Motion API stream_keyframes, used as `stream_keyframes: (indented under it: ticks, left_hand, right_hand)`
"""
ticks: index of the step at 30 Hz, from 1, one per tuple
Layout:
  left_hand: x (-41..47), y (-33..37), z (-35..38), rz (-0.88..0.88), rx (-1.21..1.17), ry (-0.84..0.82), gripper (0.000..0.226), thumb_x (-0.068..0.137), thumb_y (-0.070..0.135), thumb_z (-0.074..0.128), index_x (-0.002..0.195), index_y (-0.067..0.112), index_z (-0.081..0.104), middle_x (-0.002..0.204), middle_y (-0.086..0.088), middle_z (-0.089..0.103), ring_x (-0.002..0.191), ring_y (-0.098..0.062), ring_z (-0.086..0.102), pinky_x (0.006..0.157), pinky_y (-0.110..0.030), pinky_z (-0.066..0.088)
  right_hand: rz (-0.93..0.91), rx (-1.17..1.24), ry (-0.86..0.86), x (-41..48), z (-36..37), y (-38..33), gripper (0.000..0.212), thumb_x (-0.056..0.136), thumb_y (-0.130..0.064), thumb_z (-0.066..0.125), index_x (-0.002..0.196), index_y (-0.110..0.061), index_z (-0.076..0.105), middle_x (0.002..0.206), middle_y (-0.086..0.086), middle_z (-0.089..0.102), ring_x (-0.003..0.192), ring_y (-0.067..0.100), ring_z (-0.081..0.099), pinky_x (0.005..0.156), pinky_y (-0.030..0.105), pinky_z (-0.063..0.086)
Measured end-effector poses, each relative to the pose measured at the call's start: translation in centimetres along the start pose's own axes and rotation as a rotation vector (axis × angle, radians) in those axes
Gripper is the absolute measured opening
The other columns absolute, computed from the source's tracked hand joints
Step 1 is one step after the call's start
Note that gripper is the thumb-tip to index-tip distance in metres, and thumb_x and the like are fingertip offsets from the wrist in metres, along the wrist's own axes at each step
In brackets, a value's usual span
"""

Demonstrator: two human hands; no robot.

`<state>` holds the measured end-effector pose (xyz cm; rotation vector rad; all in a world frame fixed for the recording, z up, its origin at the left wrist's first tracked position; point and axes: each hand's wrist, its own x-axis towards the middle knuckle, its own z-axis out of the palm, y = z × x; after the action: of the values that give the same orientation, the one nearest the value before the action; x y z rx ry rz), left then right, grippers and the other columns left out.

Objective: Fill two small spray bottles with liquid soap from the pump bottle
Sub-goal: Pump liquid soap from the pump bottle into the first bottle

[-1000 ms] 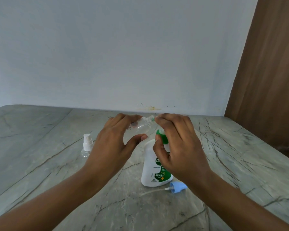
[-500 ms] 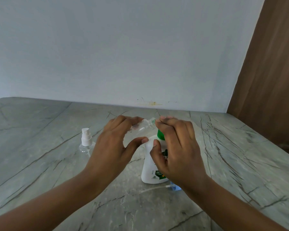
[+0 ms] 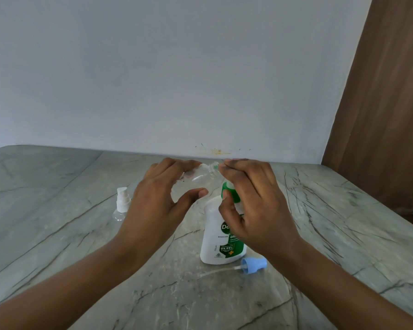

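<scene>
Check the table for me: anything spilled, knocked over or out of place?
No spill shows on the table. The blue spray top lies on its side there, beside the pump bottle, dip tube bare. A yellowish stain marks the wall just above the table's far edge.

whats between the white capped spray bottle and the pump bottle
Head view: just the left hand, gripping the uncapped clear bottle above the table, its neck toward the pump bottle.

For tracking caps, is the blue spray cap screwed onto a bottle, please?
No, the blue spray cap lies on the table beside the pump bottle.
</scene>
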<state>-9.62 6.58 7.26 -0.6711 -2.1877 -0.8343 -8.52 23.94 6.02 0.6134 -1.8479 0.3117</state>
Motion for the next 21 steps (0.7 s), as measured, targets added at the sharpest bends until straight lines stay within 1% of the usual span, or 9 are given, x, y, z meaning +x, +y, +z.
stream_keyframes:
  ticks: [4,7,10,15,19,21]
  left_hand:
    - [0.0,0.1,-0.1,0.0,0.014,-0.001,0.04,0.077,0.042,0.063,0.114,0.026,0.06,0.099,0.021,0.052,0.091,0.002,0.049,0.074,-0.004,0.037]
    - [0.0,0.1,0.0,0.001,0.026,0.0,0.042,0.077,0.043,0.062,0.114,0.025,0.06,0.099,0.02,0.052,0.091,0.0,0.05,0.074,-0.006,0.034]
    - [-0.1,0.0,0.1,0.007,0.023,0.002,0.041,0.078,0.045,0.06,0.114,0.026,0.059,0.098,0.021,0.051,0.091,0.001,0.048,0.073,-0.005,0.036]
    - [-0.4,-0.2,0.4,0.006,0.01,0.001,0.042,0.079,0.046,0.06,0.115,0.025,0.059,0.098,0.02,0.051,0.092,0.001,0.047,0.074,-0.009,0.036]
    - [-0.7,-0.4,0.7,-0.005,0.007,-0.017,0.042,0.079,0.047,0.059,0.116,0.026,0.059,0.101,0.021,0.051,0.095,0.0,0.048,0.078,-0.011,0.036]
    - [-0.9,-0.4,0.8,-0.007,0.005,-0.023,0.042,0.078,0.047,0.059,0.115,0.026,0.059,0.101,0.021,0.051,0.094,0.001,0.048,0.078,-0.011,0.036]
  right_hand:
    - [-0.007,-0.012,0.003,0.0,0.0,0.0,0.03,0.082,-0.006,0.054,0.107,0.006,0.065,0.103,0.016,0.063,0.101,0.023,0.052,0.087,0.021,0.042]
    - [-0.002,-0.024,0.006,-0.3,0.3,-0.1,0.032,0.082,-0.008,0.054,0.109,0.006,0.064,0.103,0.016,0.063,0.102,0.022,0.05,0.091,0.018,0.038]
    - [0.027,-0.016,0.03,-0.5,0.6,-0.3,0.032,0.083,-0.01,0.053,0.11,0.005,0.062,0.104,0.017,0.062,0.104,0.023,0.05,0.095,0.018,0.036]
    - [0.03,-0.016,0.052,-1.0,1.0,-0.8,0.031,0.083,-0.014,0.052,0.109,0.002,0.059,0.102,0.017,0.062,0.102,0.023,0.05,0.089,0.025,0.042]
    - [0.037,-0.024,0.041,-1.4,0.9,-0.9,0.031,0.083,-0.016,0.053,0.108,0.002,0.059,0.101,0.016,0.063,0.101,0.023,0.05,0.088,0.025,0.042]
    - [0.04,-0.029,0.035,-1.6,0.9,-1.0,0.031,0.083,-0.016,0.053,0.107,0.003,0.061,0.1,0.016,0.063,0.101,0.022,0.049,0.087,0.024,0.042]
